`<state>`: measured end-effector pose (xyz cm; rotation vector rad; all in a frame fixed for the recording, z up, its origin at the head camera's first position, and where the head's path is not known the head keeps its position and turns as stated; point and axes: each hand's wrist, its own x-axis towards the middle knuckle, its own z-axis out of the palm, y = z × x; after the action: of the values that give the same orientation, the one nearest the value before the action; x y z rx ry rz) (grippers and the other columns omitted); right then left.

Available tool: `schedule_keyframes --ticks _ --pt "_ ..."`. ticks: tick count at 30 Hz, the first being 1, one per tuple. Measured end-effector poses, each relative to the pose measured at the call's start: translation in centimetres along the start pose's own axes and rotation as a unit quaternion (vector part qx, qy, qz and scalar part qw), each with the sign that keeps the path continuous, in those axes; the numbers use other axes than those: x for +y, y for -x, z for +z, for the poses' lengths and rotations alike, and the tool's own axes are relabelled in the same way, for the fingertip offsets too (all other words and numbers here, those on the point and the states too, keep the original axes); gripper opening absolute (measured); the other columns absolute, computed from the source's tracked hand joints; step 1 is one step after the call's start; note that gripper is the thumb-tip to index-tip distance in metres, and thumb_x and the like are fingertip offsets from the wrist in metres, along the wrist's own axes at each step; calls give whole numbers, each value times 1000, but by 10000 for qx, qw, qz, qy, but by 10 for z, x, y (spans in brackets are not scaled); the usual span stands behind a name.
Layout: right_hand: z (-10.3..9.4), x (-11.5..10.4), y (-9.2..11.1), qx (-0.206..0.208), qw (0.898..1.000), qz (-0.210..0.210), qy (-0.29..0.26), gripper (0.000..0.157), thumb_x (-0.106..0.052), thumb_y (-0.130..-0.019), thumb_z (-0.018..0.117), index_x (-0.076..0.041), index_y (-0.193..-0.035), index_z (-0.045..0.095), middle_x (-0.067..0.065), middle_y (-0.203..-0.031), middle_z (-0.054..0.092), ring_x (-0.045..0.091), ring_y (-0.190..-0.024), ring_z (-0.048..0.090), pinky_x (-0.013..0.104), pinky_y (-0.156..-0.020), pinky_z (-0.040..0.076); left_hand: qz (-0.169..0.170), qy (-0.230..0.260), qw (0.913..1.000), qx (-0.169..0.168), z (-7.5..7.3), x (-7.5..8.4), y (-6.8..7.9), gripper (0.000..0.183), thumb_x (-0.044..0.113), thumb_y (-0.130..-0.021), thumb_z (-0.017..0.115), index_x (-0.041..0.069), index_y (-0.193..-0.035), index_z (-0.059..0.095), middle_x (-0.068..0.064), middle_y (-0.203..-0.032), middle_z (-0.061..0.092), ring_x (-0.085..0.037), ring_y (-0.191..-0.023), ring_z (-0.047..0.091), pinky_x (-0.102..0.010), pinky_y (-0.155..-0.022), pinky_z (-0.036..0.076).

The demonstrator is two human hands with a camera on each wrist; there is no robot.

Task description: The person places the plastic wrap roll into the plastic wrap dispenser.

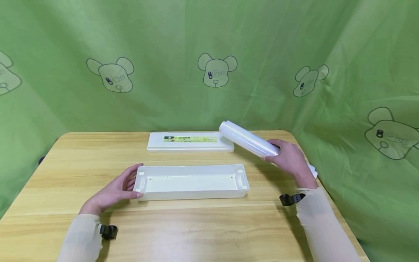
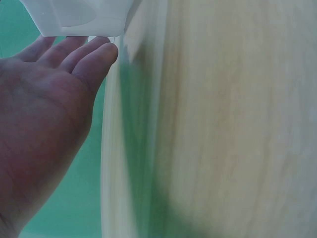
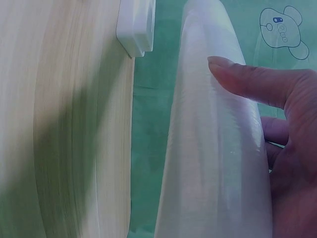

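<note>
My left hand (image 1: pixel 112 191) grips the left end of an open white plastic box (image 1: pixel 193 195), thumb at the front corner and fingers round the back one. Inside, the box has curved supports at both ends. A roll of cling film (image 1: pixel 246 138) is held in my right hand (image 1: pixel 289 158), raised above the table and tilted with its far end up to the left. In the right wrist view the thumb lies across the cling film roll (image 3: pixel 213 144). Behind the box lies its white lid (image 1: pixel 158 143) with a green and yellow label (image 1: pixel 190 139).
The wooden table (image 1: pixel 196 229) ends at a green curtain (image 1: pixel 170 102) printed with mouse heads, behind and along the right side. Partly hidden behind my right wrist, a small white item (image 1: pixel 313 170) lies at the table's right edge.
</note>
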<state>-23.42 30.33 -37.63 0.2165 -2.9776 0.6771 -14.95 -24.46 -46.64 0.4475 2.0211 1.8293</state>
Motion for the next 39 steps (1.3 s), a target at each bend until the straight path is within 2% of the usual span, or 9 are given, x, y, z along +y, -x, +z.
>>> schedule_keyframes --ticks 8,17,39 --pt "0 -3 -2 -107 9999 -64 -6 72 -33 -76 82 -4 -137 56 23 -121 62 38 -101 57 56 -84 47 34 24 10000 7 0 0 0 101 3 -83 76 6 -157 7 -25 -160 9 -41 -143 14 -16 -105 31" --pt "2 -10 -5 -347 9993 32 -145 74 -32 -76 83 -7 -140 54 22 -129 58 38 -107 55 59 -88 45 38 -104 9999 28 1 1 3 100 5 -84 75 7 -157 8 -24 -160 9 -42 -144 13 -14 -105 30" --pt "14 -24 -17 -418 9986 -284 -177 68 -28 -76 83 -9 -137 57 16 -128 60 34 -105 56 55 -88 46 51 -18 10000 1 0 -2 0 100 4 -83 75 8 -157 8 -24 -160 9 -41 -144 13 -15 -105 31"
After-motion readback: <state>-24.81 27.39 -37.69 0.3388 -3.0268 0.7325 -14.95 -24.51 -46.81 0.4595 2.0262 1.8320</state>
